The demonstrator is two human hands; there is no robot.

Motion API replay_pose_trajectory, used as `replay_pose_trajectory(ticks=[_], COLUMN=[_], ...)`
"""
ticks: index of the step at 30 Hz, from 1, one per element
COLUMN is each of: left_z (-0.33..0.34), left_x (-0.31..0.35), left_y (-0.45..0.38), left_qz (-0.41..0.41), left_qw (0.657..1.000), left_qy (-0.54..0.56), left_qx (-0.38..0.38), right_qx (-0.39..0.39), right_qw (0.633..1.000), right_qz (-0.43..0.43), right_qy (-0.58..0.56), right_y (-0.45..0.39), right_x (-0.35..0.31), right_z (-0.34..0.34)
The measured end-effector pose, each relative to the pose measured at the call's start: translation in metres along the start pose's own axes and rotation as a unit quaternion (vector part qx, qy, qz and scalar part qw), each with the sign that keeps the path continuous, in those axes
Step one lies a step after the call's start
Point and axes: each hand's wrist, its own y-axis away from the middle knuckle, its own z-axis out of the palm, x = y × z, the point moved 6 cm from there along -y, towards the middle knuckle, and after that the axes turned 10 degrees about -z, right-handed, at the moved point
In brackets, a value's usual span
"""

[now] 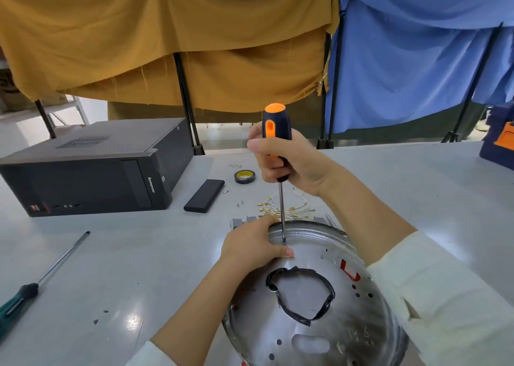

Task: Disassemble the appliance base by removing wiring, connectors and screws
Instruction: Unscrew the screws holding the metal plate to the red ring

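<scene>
We see the round metal appliance base [319, 296] lying on the grey desk [139, 254], close to us, with a tape-edged hole in its middle. Our right hand [289, 159] curls tightly round the orange-and-black screwdriver [276, 137], held upright, its tip set on a screw [284, 242] near the base's far rim. Our left hand [253, 243] grips that rim just beside the tip, thumb pressed on the metal. Loose wires [281, 208] with brass connectors lie just beyond the base. A green-handled screwdriver [41, 279], tape roll [244, 176] and computer case [94, 168] sit farther off.
</scene>
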Motion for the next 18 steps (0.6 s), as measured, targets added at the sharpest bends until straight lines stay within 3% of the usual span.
replay_pose_trajectory(ticks=[2, 5, 7, 13, 16, 18], left_z=[0.001, 0.001, 0.001, 0.001, 0.001, 0.001], left_x=[0.001, 0.001, 0.001, 0.000, 0.000, -0.001], left_y=[0.000, -0.001, -0.001, 0.000, 0.000, 0.000], left_qz=[0.002, 0.001, -0.001, -0.001, -0.003, -0.004], left_qw=[1.000, 1.000, 1.000, 1.000, 1.000, 1.000], left_qy=[-0.002, -0.002, -0.004, -0.003, -0.005, -0.003], left_qx=[0.000, 0.002, 0.002, 0.002, 0.002, 0.002], right_qx=[0.021, 0.195, 0.270, 0.236, 0.116, 0.069], right_qw=[0.998, 0.948, 0.927, 0.955, 0.991, 0.996], right_qz=[-0.002, -0.034, -0.071, -0.074, -0.059, -0.062], right_qy=[0.065, 0.249, 0.252, 0.163, 0.004, -0.012], right_y=[0.004, 0.015, 0.021, 0.009, 0.000, 0.002], right_x=[-0.002, -0.009, -0.010, -0.006, -0.001, -0.002], right_z=[-0.005, -0.019, -0.020, -0.014, -0.013, -0.012])
